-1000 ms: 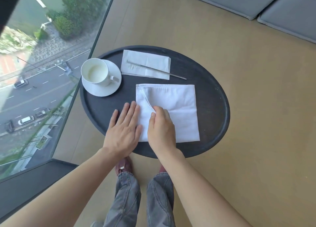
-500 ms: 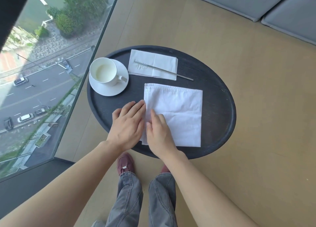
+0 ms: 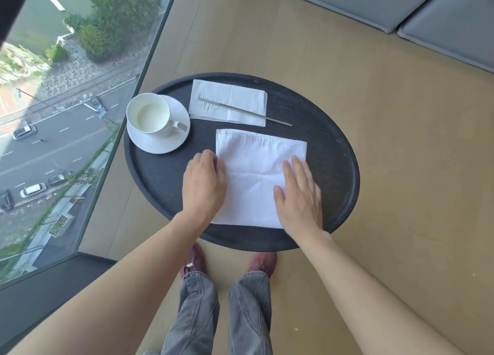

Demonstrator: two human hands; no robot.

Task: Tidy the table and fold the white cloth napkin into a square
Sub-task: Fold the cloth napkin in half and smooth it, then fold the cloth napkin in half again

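Cloth napkin (image 3: 256,178) on table (image 3: 331,167), near side; cup (image 3: 149,115) on saucer (image 3: 171,143) far-left; brush, probably, (image 3: 240,110) on paper napkin (image 3: 240,95) behind.

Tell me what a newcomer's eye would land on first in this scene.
First, the white cloth napkin, folded into a near square at the middle of the round black table, with the left hand at its left edge and the right hand flat on its right side. Next, the white cup on its saucer at the table's left, beside the glass wall above a street far below.
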